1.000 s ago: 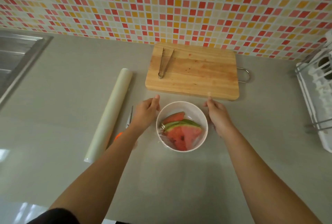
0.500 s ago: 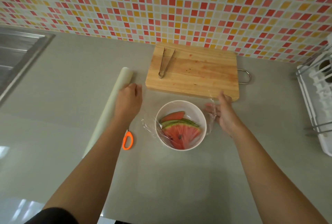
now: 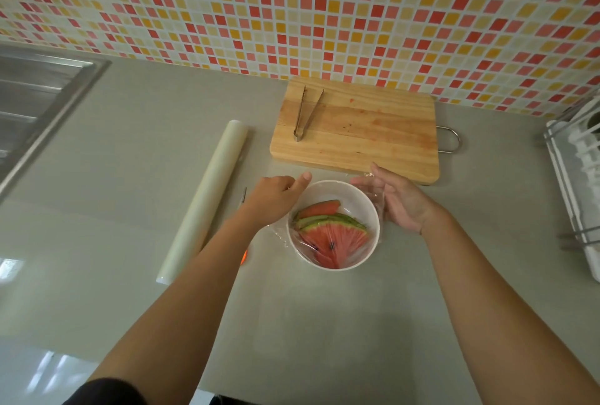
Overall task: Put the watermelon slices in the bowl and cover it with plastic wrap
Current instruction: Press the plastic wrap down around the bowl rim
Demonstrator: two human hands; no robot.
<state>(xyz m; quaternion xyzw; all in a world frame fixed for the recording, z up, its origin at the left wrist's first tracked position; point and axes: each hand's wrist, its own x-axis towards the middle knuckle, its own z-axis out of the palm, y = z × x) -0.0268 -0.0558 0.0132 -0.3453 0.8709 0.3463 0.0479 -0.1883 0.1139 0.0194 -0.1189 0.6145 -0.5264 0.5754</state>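
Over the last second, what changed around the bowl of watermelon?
The left hand went out to the plastic wrap roll, then came back to the left rim of the bowl. The right hand stayed by the right rim, touching loose wrap. Watermelon slices, bowl, roll, cutting board and tongs kept their places.

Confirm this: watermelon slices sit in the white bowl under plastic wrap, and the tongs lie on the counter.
Wrong on the tongs: the head view shows them lying on the cutting board instead. The slices do sit in the white bowl under plastic wrap.
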